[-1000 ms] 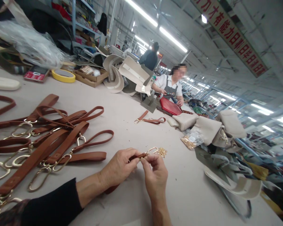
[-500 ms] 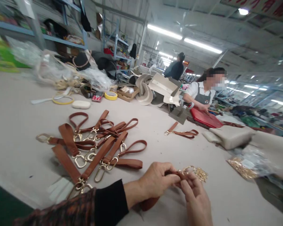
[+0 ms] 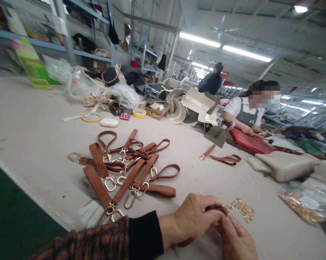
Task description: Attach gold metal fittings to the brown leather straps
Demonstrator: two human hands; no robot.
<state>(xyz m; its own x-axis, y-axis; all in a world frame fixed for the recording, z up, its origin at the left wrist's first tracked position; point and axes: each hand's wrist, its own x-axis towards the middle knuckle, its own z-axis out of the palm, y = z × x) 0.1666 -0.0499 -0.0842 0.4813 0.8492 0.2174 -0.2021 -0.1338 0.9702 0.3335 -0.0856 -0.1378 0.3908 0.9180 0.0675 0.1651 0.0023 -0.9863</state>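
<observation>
My left hand (image 3: 197,216) pinches a brown leather strap, whose loop (image 3: 186,242) shows beneath the palm. Touching it, the fingers of my right hand (image 3: 236,234) close on the strap's end near a gold metal ring (image 3: 226,208). Just beyond my fingertips lies a gold clasp (image 3: 235,203) beside a small pile of gold hardware (image 3: 246,210). To the left, a heap of brown leather wrist straps (image 3: 129,180) with gold clips is spread on the table (image 3: 179,144). One more brown strap (image 3: 225,159) lies apart, farther back.
Yellow tape (image 3: 139,113), a white oval case (image 3: 109,122) and a cardboard box (image 3: 157,110) sit at the back. At right are a bag of gold hardware (image 3: 304,206) and a person (image 3: 248,112) handling a red leather piece (image 3: 251,139).
The view has swung left, so the scene shifts right in the picture. Both my hands remain together on the strap, with slightly changed finger positions.
</observation>
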